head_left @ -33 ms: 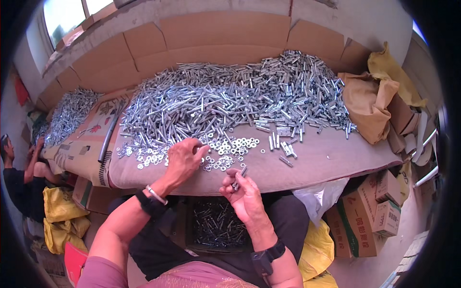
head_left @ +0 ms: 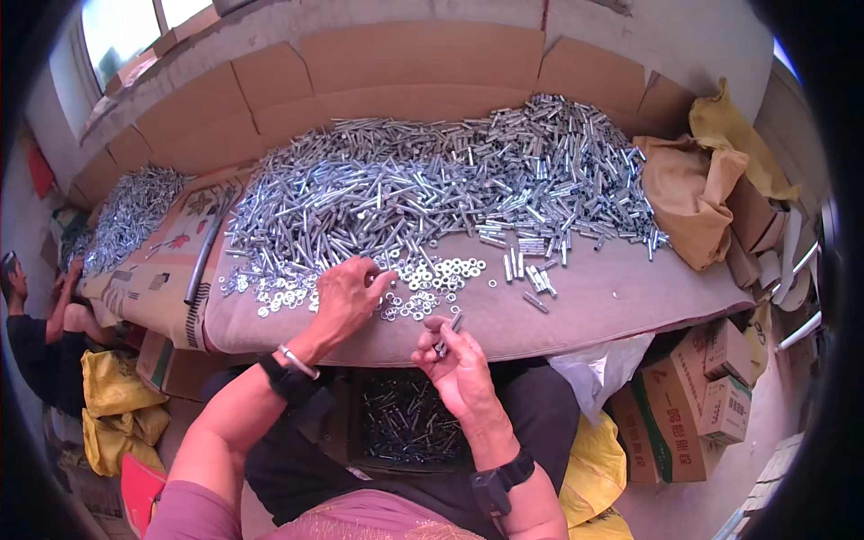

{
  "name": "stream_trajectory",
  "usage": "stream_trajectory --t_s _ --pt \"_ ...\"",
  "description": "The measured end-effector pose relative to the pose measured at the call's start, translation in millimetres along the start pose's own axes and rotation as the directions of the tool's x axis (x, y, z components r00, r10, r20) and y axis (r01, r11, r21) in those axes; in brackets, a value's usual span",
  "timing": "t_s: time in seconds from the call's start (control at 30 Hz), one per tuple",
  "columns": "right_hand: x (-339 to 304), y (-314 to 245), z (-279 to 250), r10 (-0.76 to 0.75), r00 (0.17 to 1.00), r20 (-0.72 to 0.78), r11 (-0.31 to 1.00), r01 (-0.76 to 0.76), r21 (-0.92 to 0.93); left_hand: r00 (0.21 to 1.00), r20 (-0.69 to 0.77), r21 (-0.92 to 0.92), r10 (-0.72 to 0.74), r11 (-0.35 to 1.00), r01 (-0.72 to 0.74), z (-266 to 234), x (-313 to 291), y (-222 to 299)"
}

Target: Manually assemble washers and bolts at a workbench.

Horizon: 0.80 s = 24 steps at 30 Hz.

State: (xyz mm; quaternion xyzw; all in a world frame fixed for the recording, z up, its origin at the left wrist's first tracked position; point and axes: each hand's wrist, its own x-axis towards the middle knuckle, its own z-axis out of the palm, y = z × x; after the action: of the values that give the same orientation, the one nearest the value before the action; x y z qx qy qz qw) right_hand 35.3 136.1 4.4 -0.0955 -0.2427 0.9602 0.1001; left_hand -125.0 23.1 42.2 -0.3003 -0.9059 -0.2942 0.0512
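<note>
My right hand [head_left: 459,364] is raised just off the front edge of the padded bench, its fingers closed round a short silvery expansion bolt [head_left: 455,322]. Farther left, my left hand [head_left: 345,297] is over a spread of small metal washers and nuts [head_left: 436,274]. Its fingers are bent down with the thumb near them, and whatever lies at the fingertips is too small or hidden. Behind the hands rises a big heap of metal bolts [head_left: 351,202], which runs into a heap of short metal sleeves [head_left: 576,171] on the right. Several loose sleeves [head_left: 540,281] lie nearer me.
Between my legs stands a box of dark bolts [head_left: 409,423]. A metal tube [head_left: 205,256] rests on the bench [head_left: 621,297] at the left. Cartons [head_left: 670,418] and yellow sacks [head_left: 594,468] are at lower right. Another person [head_left: 45,324] sits far left by a second heap [head_left: 135,216].
My left hand and forearm have shifted very slightly. The right hand keeps its place with the expansion bolt.
</note>
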Motion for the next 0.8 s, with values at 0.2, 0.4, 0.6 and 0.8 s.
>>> stream_trajectory --t_s 0.2,0.4,0.6,0.8 --pt "0 2 1 0.026 0.999 0.02 0.999 -0.025 -0.026 0.998 -0.057 0.098 -0.033 0.994 0.039 15 11 2" --pt "-2 1 -3 0.026 0.999 0.021 0.998 -0.025 -0.054 0.99 -0.126 -0.123 -0.055 0.992 0.04 12 2 5" --pt "-3 6 4 0.009 1.0 -0.01 0.993 -0.01 -0.118 0.993 0.118 -0.518 -0.021 0.852 0.079 -4 -64 39" --pt "-7 10 9 -0.083 0.996 -0.034 0.947 0.068 -0.315 0.962 0.27 -0.649 -0.028 0.733 0.204 -15 -92 52"
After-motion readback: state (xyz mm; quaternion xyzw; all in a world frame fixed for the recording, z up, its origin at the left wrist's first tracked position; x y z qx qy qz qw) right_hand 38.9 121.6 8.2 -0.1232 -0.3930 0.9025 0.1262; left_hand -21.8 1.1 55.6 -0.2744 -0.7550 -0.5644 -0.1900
